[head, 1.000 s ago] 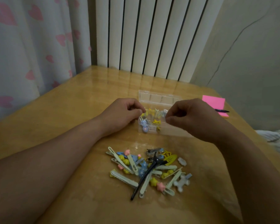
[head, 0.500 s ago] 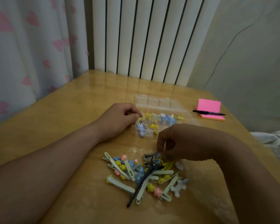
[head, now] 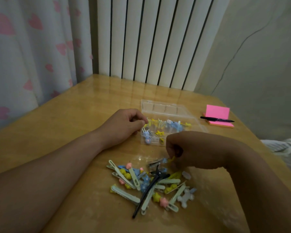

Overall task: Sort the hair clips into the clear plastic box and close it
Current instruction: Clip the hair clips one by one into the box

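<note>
A clear plastic box (head: 158, 142) lies open on the wooden table, its lid (head: 165, 107) folded back, with blue and yellow clips in its compartments. My left hand (head: 124, 125) rests at the box's left edge, fingers curled against its rim. A pile of hair clips (head: 151, 184) in green, yellow, blue and pink lies nearer me, with a long black clip (head: 148, 190) across it. My right hand (head: 190, 148) hovers over the pile's far edge and pinches a small yellow clip (head: 172, 159).
A pink sticky-note pad (head: 217, 113) with a black pen (head: 217, 119) on it sits at the right back of the table (head: 74, 132). A radiator and a heart-print curtain stand behind. The table's right edge is close to my right arm.
My right hand came back from the box to the pile and has taken a small yellow clip at its far edge. The left hand stayed at the box's edge.
</note>
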{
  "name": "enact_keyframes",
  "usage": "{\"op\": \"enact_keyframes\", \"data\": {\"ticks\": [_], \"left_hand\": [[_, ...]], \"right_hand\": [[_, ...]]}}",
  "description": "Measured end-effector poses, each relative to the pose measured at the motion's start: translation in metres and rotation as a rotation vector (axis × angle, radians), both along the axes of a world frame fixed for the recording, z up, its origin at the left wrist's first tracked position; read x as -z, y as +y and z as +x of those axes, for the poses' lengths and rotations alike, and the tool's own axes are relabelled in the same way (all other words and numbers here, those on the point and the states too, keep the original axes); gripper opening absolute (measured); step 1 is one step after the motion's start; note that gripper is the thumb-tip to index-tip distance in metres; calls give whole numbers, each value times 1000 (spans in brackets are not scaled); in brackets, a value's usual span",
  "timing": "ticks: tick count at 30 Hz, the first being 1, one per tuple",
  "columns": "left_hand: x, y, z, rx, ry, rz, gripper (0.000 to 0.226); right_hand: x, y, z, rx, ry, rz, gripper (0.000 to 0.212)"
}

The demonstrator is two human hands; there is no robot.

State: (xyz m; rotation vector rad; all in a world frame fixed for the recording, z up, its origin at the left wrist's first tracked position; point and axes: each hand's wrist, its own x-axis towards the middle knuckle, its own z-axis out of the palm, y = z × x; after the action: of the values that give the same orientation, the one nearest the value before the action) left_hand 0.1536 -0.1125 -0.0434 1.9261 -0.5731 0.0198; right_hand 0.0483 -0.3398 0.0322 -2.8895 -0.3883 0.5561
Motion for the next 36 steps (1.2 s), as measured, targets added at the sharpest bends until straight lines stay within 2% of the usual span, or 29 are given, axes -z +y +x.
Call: {"op": "enact_keyframes", "data": {"ticks": [4,8,11,16,22,31,34,36], "left_hand": [[1,0,1,2,12,-8,12],[0,0,0,2,6,0,12],[0,-1,0,-13,-17,23,12],[-1,-2,-1,-16,-27,24,11],[-1,-2,-2,-10,-26,28,10],[-3,-1,-5,-13,-22,49,11],[-3,0,-4,-17,-30,54,11],[-2,0,-4,-14,-32,53,11]], "right_hand": [[-6,-17,3,93,-25,257,18],[4,-19,19,242,-431,546,12],[26,-9,34,307,-603,493,11],[46,2,52,370,-616,383,5],[47,2,54,339,-561,321,13],[35,-12,38,353,-653,574,11],[24,-17,29,289,-583,585,11],[14,-20,21,209,-470,555,11]]}}
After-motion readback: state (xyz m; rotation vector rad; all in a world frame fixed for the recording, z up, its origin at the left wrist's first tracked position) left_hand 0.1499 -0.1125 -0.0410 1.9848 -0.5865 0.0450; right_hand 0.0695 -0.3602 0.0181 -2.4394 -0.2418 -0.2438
